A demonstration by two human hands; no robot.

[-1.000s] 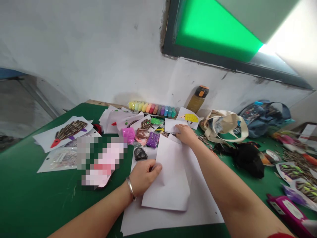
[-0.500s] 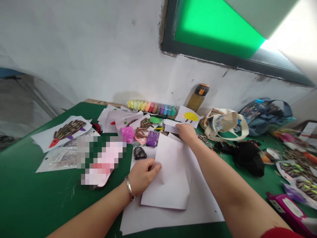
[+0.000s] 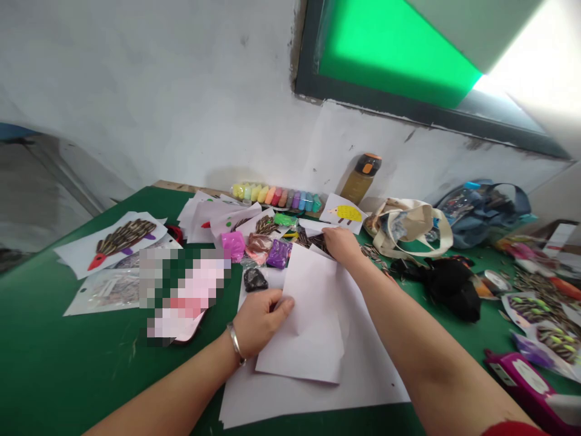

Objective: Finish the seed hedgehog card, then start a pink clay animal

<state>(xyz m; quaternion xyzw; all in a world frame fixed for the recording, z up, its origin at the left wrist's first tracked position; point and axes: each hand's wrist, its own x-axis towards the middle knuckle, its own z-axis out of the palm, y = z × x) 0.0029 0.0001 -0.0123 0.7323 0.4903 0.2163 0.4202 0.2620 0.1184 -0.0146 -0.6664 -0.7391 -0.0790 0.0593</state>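
Note:
My left hand pinches the left edge of a white paper sheet that lies on a larger white sheet on the green table. My right hand reaches forward over the top of that paper, its fingers curled on a small white paper that partly covers a pile of sunflower seeds. Small packets of coloured clay, pink, purple and black, lie just left of the sheets.
A row of coloured clay pots and a brown bottle stand by the wall. Seed collages lie at the left, a yellow hedgehog card behind. A canvas bag, black cloth and blue bag sit right.
My right hand has shifted the small white paper, showing more of the sunflower seeds beneath it. The top sheet under my left hand has buckled slightly. The view has drifted a little.

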